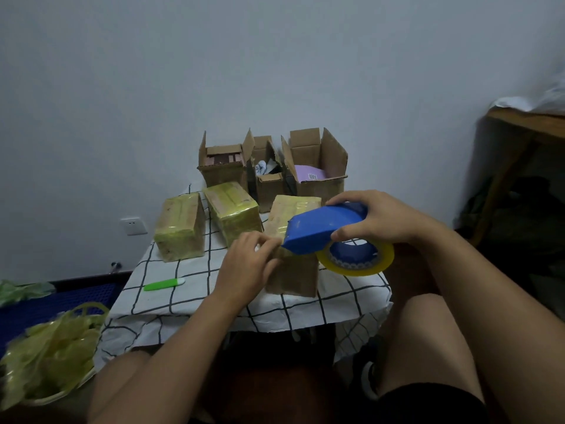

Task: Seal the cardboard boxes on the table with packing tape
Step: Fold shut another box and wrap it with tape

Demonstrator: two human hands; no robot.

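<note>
My right hand (380, 220) grips a blue tape dispenser (318, 231) with a yellowish tape roll (356, 264) hanging under it, held over a cardboard box (293, 276) at the table's front. My left hand (249, 264) has its curled fingertips at the dispenser's front tip, beside the box's top left edge; whether they pinch the tape end is unclear. Two boxes wrapped in yellow tape, one (180, 229) at the left and another (234, 212) beside it, lie further back.
Three open boxes stand at the back: left (221, 166), middle (269, 179), right (318, 166). A green utility knife (163, 284) lies on the checked tablecloth (195, 296). A heap of used yellow tape (52, 353) sits at the lower left. A wooden table (526, 123) stands right.
</note>
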